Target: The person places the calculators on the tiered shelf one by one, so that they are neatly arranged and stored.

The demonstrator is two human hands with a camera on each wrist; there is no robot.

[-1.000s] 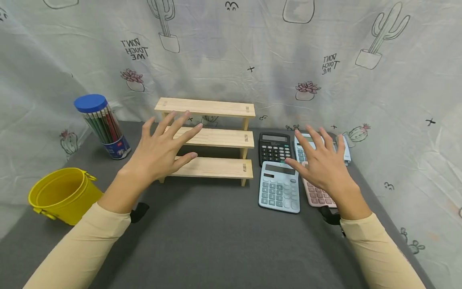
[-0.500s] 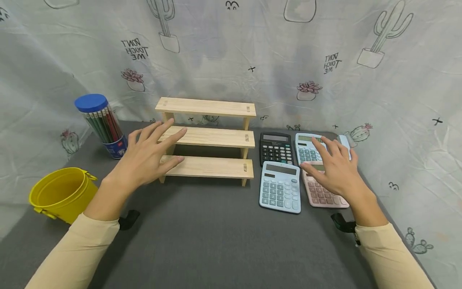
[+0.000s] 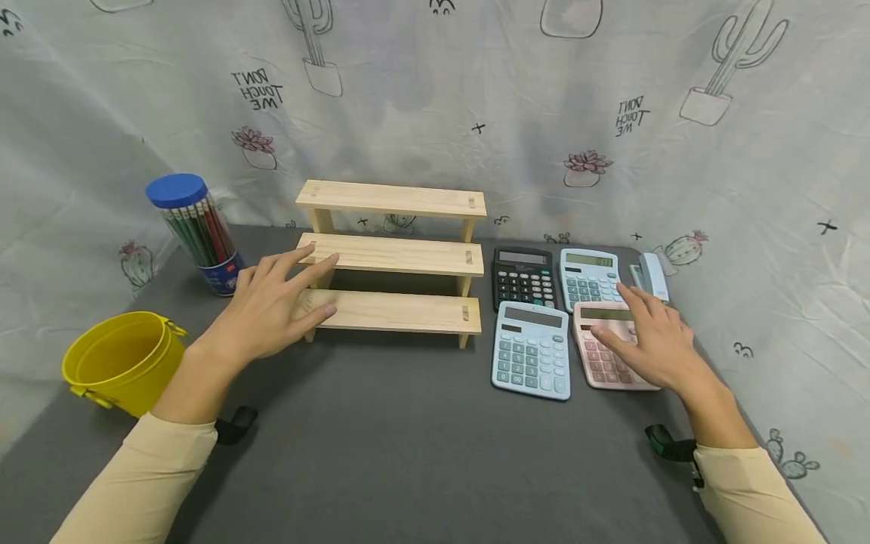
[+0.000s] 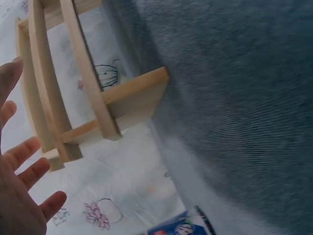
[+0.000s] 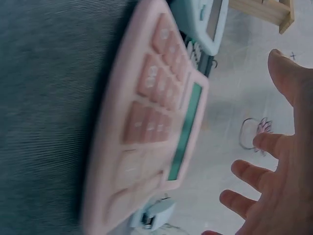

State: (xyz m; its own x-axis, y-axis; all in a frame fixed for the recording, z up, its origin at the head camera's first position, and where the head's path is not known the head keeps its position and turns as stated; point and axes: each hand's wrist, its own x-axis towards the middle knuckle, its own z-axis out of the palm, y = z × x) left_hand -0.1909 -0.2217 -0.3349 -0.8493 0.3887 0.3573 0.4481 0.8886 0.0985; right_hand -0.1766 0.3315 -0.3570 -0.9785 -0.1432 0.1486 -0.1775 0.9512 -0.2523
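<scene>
While the head view shows both hands spread and holding nothing, right hand [image 3: 655, 340] over the pink calculator [image 3: 605, 355], left hand [image 3: 272, 302] at the wooden rack [image 3: 401, 257], the right wrist view reveals clear space beneath the fingers [image 5: 249, 174].

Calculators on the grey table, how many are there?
4: black calculator and pale blue calculator at the back, light blue calculator and pink calculator in front, the pink one partly under the right hand.

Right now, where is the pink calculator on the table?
In the head view, the pink calculator lies at the right front of the grey table, beside a blue calculator, partly under the open right hand.
</scene>
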